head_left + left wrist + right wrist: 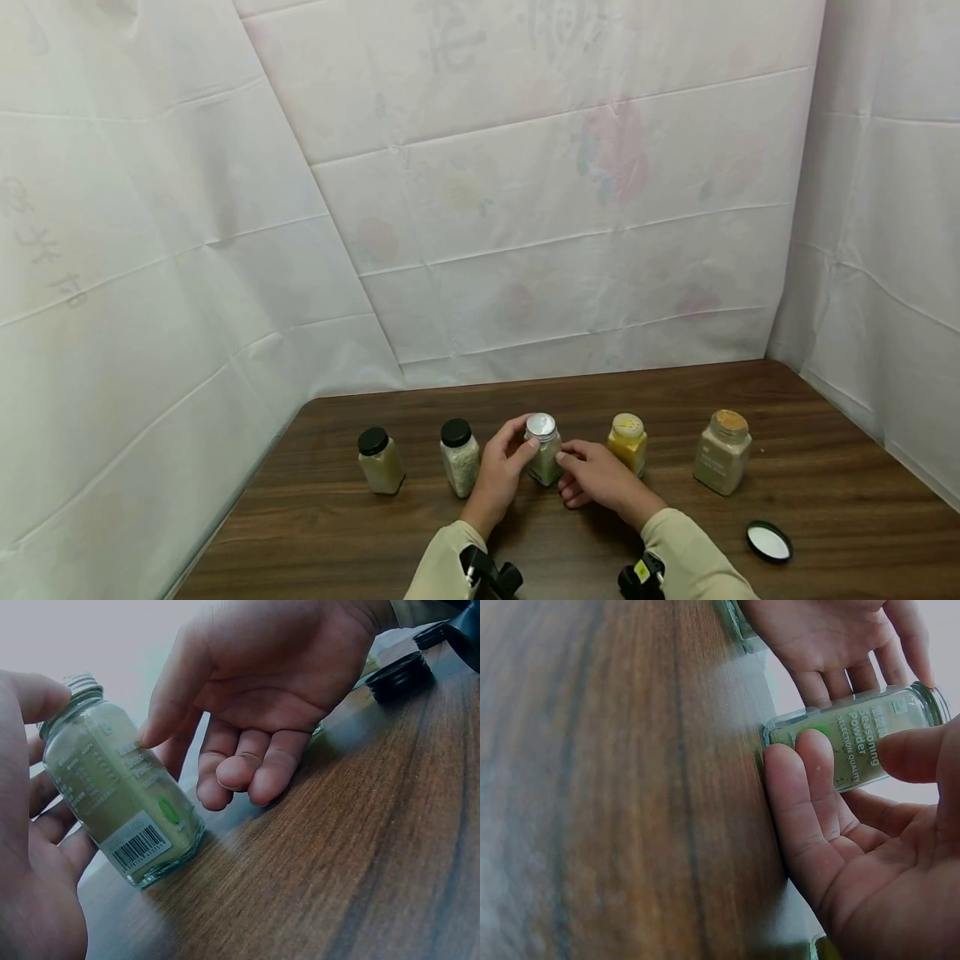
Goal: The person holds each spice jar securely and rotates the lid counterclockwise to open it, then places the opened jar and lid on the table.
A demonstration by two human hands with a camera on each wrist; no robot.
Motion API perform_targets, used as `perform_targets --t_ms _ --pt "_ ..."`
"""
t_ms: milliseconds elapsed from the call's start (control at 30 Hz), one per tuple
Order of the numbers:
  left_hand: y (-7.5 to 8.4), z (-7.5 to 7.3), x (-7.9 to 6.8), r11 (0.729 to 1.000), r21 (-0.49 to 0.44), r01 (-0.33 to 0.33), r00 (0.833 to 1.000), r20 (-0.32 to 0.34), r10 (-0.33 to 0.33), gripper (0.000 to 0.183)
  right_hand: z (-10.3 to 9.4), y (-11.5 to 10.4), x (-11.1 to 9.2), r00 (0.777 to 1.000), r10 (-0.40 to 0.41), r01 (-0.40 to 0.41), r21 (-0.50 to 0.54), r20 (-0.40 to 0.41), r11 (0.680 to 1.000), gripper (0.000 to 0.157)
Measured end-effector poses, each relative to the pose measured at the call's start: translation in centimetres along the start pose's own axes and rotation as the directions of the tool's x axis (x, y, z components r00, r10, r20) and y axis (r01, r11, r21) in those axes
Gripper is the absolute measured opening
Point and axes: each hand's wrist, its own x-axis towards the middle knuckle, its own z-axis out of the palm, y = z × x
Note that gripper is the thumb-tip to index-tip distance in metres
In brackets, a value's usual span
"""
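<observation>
A glass seasoning jar [543,457] of green powder stands on the table between both hands, its silvery top uncovered. My left hand [501,473] holds it from the left, thumb at the shoulder just under the threaded neck and fingers round the far side. From the other side my right hand [600,477] pinches the jar's edge between thumb and index finger; its other fingers curl loosely below. White print reading "Seasoning Powder" shows on the jar [855,742] in the right wrist view. A barcode label faces the left wrist camera on the jar [124,791].
Two black-capped jars, one greenish [381,467] and one pale [461,462], stand to the left. Rightward are a yellow-powder jar [628,443] and a larger tan-powder jar [722,454], both without black caps. A black lid [769,542] lies white side up on the wooden table [847,508].
</observation>
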Motion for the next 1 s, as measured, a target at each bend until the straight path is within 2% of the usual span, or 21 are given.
perform_targets --t_ms 367,700,900,1000 --pt "0.05 0.03 0.06 1.000 -0.028 -0.013 0.999 -0.029 0.012 0.033 0.00 -0.16 -0.08 1.000 0.003 -0.003 -0.008 -0.002 1.000 0.048" --pt "0.03 0.05 0.03 0.995 -0.089 0.031 0.996 -0.078 -0.038 0.028 0.07 -0.43 -0.21 1.000 0.006 -0.006 -0.010 0.001 1.000 0.046" --pt "-0.19 0.07 0.05 0.995 -0.099 0.030 0.998 -0.049 -0.035 0.038 0.16 -0.34 -0.24 1.000 0.011 -0.011 -0.011 -0.014 1.000 0.044" --pt "-0.19 0.02 0.03 0.997 -0.068 0.034 0.999 -0.026 -0.035 0.042 0.22 -0.26 -0.22 1.000 0.007 -0.007 -0.015 -0.020 1.000 0.042"
